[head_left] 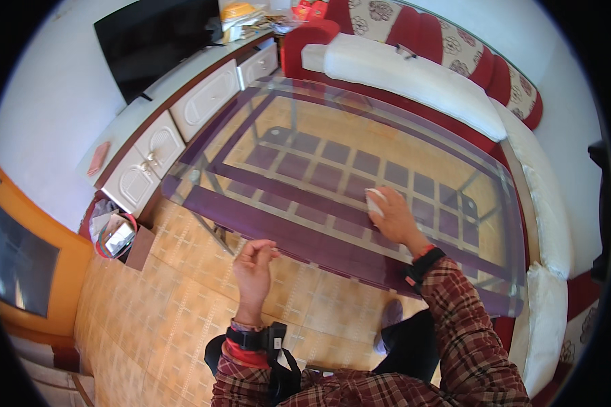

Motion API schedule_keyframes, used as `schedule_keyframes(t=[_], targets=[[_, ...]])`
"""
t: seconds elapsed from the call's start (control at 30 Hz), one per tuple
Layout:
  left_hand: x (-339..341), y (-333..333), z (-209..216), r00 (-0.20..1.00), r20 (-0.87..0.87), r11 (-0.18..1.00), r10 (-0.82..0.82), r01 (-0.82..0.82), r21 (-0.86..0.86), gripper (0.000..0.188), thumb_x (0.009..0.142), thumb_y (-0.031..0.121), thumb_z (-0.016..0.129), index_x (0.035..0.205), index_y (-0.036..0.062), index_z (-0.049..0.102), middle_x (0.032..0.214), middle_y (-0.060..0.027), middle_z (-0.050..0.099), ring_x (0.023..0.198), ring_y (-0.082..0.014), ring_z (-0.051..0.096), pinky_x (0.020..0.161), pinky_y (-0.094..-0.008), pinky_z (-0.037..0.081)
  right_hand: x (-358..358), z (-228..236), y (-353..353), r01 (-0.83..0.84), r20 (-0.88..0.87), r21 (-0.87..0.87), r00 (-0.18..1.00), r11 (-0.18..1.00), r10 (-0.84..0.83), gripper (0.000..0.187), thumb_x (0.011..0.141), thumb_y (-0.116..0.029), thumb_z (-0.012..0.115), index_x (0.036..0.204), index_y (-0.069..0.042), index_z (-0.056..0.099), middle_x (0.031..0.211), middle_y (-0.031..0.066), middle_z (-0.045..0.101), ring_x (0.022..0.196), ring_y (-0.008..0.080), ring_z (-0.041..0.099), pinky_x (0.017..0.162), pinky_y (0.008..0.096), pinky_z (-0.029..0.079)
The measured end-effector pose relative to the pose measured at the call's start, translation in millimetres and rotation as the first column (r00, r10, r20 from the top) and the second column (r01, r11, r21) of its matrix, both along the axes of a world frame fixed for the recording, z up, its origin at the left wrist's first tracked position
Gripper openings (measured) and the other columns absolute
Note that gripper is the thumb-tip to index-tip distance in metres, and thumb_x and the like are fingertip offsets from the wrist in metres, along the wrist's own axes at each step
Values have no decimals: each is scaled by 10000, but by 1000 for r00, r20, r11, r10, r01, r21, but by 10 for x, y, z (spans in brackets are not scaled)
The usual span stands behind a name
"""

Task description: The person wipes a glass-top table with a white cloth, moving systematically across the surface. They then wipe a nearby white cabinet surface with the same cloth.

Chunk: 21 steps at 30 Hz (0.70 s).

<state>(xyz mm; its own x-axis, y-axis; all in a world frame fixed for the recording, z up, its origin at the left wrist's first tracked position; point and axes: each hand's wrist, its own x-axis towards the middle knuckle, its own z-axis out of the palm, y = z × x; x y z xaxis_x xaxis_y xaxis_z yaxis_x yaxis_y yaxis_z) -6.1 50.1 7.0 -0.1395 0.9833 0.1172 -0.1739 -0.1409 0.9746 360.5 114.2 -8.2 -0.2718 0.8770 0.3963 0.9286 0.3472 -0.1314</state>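
My right hand [394,216] presses down on the glass-topped coffee table [319,234], its fingers closed over a white cloth [375,201]. Only an edge of the cloth shows beside the thumb and fingers; the rest lies under my palm. In front of the table's near left edge, my left hand [254,266] hovers above the floor. Its fingers are curled and the fingertips pinched together. Whether something small sits between them is too tiny to tell. The tabletop has a clear middle with purple bands, and a purple-checked lower shelf [336,178] shows through it.
A red sofa with white cushions [414,85] wraps the table's far and right sides. At left runs a low white cabinet [204,98] bearing a television [159,44] and a pink cloth [98,158]. A bin [117,234] stands on the tiled floor near the orange door [44,264].
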Motion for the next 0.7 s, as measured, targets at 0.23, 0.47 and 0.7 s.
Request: schedule_keyframes(t=[0.23, 0.47, 0.7], targets=[[-37, -34, 104, 998, 60, 999, 8, -5, -38, 118, 988, 53, 575, 1022, -11, 669, 963, -85, 714, 789, -130, 683, 735, -255, 537, 1587, 69, -1643, 377, -6, -84, 926, 922, -379, 536, 898, -223, 624, 1407, -86, 523, 1410, 203, 493, 1329, 401, 443, 1135, 479, 344], [-252, -129, 193, 997, 70, 999, 41, -39, -29, 151, 1004, 103, 566, 1007, -15, 661, 956, -94, 709, 780, -146, 683, 734, -270, 543, 1935, -144, -1779, 536, -12, -23, 844, 844, -536, 515, 894, -194, 649, 1379, -62, 536, 1383, 214, 501, 1295, 429, 450, 1105, 498, 365], [-367, -174, 336, 996, 51, 998, 68, -67, -5, 157, 1006, 86, 538, 1001, -19, 655, 949, -113, 710, 786, -150, 676, 751, -285, 549, 312, -242, 15, 256, -15, 250, 965, 934, -261, 477, 865, -263, 643, 1282, -53, 546, 1241, 188, 565, 1164, 394, 521, 987, 530, 414]])
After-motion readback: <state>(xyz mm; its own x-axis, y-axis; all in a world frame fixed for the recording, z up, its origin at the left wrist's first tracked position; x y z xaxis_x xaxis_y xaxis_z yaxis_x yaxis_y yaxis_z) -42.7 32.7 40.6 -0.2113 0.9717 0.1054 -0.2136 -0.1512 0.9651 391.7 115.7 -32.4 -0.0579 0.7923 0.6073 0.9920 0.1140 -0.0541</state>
